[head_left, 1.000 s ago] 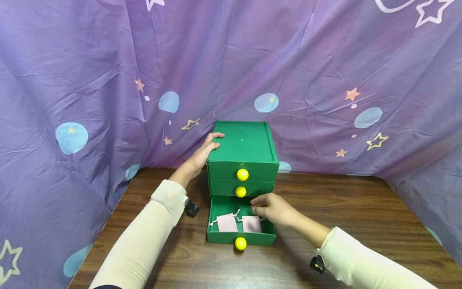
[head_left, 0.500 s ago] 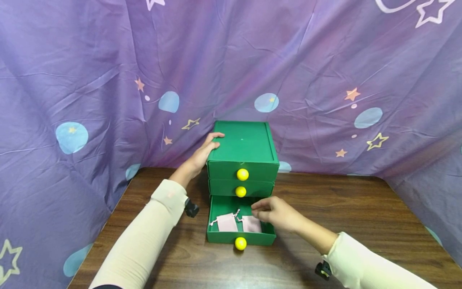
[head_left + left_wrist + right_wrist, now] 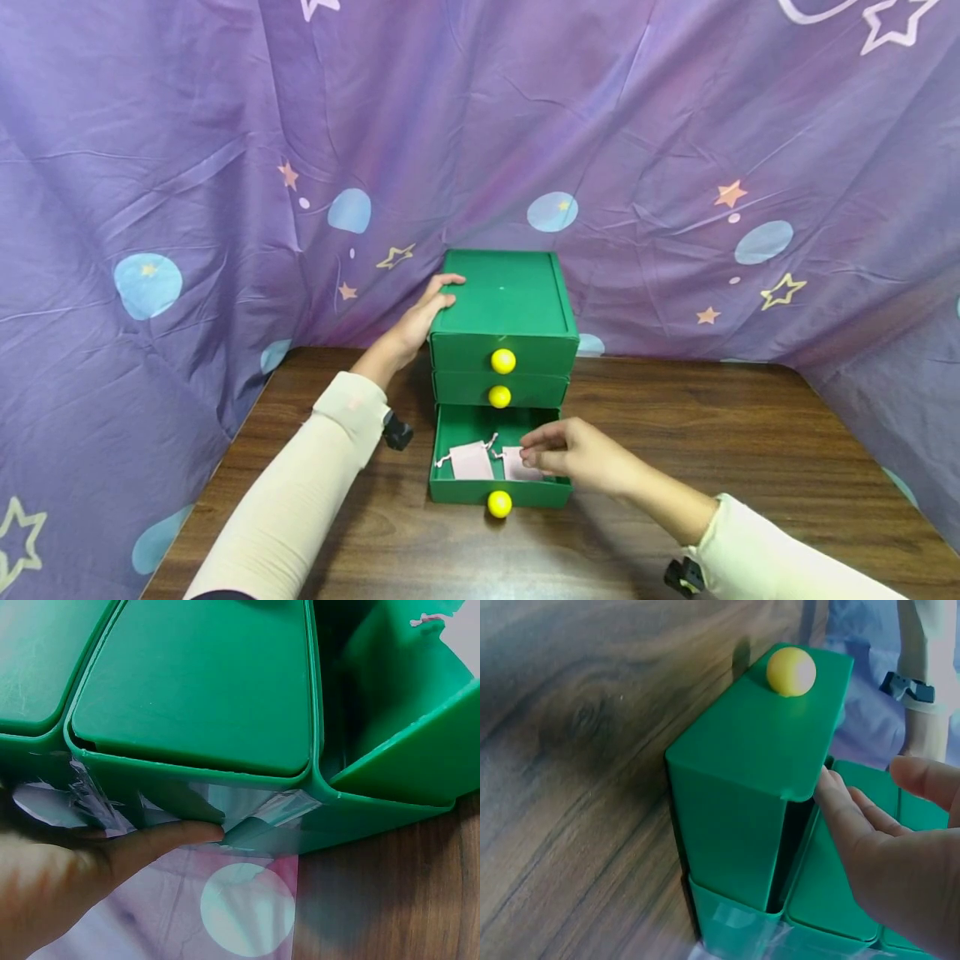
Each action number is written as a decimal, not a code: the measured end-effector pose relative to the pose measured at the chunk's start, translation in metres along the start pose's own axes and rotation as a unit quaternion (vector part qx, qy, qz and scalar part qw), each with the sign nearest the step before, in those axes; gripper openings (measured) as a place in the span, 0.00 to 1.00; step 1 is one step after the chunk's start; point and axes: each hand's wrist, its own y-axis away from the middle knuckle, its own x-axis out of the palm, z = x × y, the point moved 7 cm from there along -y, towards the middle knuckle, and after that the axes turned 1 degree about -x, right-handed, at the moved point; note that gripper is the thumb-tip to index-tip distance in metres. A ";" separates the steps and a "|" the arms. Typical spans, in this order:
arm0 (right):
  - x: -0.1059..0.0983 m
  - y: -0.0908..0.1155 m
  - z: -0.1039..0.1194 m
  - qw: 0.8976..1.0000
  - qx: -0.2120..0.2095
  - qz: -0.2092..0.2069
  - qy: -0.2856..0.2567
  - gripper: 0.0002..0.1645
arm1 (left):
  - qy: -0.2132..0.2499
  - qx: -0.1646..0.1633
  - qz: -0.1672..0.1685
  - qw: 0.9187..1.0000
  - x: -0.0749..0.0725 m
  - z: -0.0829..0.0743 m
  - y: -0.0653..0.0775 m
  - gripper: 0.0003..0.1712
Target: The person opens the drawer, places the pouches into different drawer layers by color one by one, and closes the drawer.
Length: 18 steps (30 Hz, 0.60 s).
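Note:
A green drawer cabinet (image 3: 510, 292) stands on the table, its bottom drawer (image 3: 457, 492) pulled out and the two drawers above it closed. Against the cabinet's left side rests my left hand (image 3: 416, 321), with fingertips over the top edge; the left wrist view shows its thumb (image 3: 180, 834) straight along the taped side. Inside the bottom drawer lie two pale pink drawstring pouches, a left one (image 3: 471, 462) and a right one (image 3: 512, 461). My right hand (image 3: 581, 454) hovers over the right pouch and partly hides it. Its fingers are loosely bent, with nothing visible between them.
Each drawer has a yellow ball knob, such as the bottom knob (image 3: 499, 504). Brown wood-grain table (image 3: 690, 425) extends on both sides of the cabinet. A purple cloth (image 3: 637, 150) with stars and blue spots hangs behind.
My right hand has drawn back slightly toward the drawer's front, from the drawer's inner right side to above the right pouch. The left hand and the pouches look unmoved.

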 end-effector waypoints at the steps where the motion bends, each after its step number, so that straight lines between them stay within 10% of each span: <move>1: 0.001 0.001 0.001 1.000 0.000 0.001 -0.002 0.22 | 0.001 0.001 0.000 1.000 0.000 0.000 0.000 0.28; 18: 0.010 0.020 0.006 0.993 0.010 0.023 -0.113 0.23 | -0.010 0.003 -0.004 1.000 -0.001 0.000 -0.001 0.28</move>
